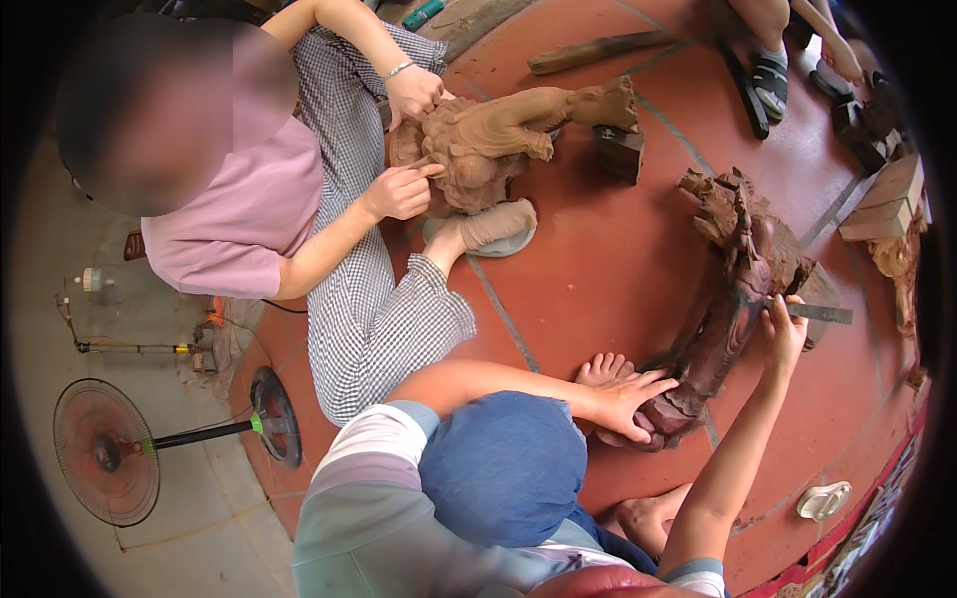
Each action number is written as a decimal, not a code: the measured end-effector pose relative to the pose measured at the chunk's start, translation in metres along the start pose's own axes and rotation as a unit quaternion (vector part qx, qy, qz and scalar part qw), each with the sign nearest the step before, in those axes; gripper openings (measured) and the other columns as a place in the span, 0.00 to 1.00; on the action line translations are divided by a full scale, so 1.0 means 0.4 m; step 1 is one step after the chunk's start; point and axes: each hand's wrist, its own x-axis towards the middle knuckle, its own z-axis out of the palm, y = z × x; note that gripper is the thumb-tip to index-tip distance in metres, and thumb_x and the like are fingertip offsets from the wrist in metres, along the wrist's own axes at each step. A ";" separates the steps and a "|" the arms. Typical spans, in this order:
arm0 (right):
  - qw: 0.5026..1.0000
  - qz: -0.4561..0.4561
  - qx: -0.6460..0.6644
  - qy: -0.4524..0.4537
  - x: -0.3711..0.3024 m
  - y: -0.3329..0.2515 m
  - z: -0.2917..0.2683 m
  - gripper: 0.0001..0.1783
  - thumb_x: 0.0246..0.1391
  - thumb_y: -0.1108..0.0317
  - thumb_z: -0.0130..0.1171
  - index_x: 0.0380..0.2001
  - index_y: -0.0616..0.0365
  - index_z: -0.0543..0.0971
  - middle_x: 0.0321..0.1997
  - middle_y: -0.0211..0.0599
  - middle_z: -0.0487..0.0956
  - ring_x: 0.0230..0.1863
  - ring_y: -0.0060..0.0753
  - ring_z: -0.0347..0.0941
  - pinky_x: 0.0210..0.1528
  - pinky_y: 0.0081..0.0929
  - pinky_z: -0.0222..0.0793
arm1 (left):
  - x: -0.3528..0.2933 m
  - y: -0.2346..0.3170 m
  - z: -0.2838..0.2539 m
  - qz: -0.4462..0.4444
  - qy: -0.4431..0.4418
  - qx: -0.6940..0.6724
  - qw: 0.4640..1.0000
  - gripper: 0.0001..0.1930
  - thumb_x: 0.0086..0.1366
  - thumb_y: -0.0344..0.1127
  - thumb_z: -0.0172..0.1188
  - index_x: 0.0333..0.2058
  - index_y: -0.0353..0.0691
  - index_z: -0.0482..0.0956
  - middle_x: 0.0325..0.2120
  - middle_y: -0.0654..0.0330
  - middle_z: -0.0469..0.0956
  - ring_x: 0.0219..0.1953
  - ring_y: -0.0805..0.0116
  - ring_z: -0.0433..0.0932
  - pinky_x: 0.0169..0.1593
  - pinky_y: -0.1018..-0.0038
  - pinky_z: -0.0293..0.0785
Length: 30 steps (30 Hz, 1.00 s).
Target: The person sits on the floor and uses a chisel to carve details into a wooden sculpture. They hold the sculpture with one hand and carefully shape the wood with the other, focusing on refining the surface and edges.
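Observation:
A dark reddish-brown carved wooden piece (733,329) lies slanted on the floor in front of me. My left hand (630,402) rests on its near end, fingers stretched out and apart. Beside that hand are the toes of a bare foot (604,370). My right hand (785,334) is closed on a flat, dark grey strip-like tool (819,313), whose free end sticks out to the right. The tool's other end meets the carving's right side, and my fingers partly hide it. Its exact kind cannot be made out.
At left, a person in checked trousers (374,299) handles a lighter wooden carving (488,140), propped near a dark block (618,152). A wooden bar (603,52) lies beyond. More carved wood (892,254) and a white sandal (823,501) are at right; a fan (107,451) stands left.

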 end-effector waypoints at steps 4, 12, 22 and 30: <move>1.000 -0.003 -0.020 0.007 0.013 0.022 -0.001 0.10 0.60 0.73 0.62 0.42 0.49 0.73 0.36 0.24 0.78 0.35 0.18 0.75 0.35 0.12 0.71 | 0.005 -0.013 0.021 0.017 0.018 -0.066 0.997 0.57 0.44 0.64 0.68 0.71 0.59 0.51 0.69 0.53 0.57 0.61 0.45 0.62 0.58 0.48 0.56; 0.998 -0.045 -0.029 -0.037 0.010 0.048 -0.017 0.10 0.60 0.70 0.64 0.42 0.46 0.74 0.36 0.20 0.74 0.35 0.16 0.72 0.40 0.14 0.71 | 0.007 0.013 -0.020 0.006 0.001 -0.035 0.999 0.55 0.46 0.62 0.68 0.70 0.56 0.51 0.68 0.46 0.56 0.61 0.40 0.63 0.63 0.46 0.56; 0.998 0.001 -0.056 0.006 -0.029 -0.015 0.037 0.08 0.59 0.70 0.64 0.37 0.45 0.75 0.34 0.20 0.75 0.32 0.14 0.71 0.37 0.16 0.69 | 0.001 -0.025 0.040 0.021 0.077 0.001 0.997 0.53 0.42 0.63 0.69 0.68 0.59 0.58 0.66 0.55 0.61 0.53 0.46 0.64 0.55 0.51 0.59; 0.998 -0.021 -0.045 -0.032 -0.028 -0.062 0.061 0.09 0.55 0.70 0.67 0.35 0.48 0.75 0.29 0.17 0.71 0.28 0.12 0.66 0.28 0.12 0.58 | 0.028 -0.012 0.007 0.024 0.016 0.015 0.999 0.54 0.44 0.61 0.70 0.69 0.55 0.56 0.66 0.47 0.59 0.58 0.38 0.64 0.58 0.43 0.59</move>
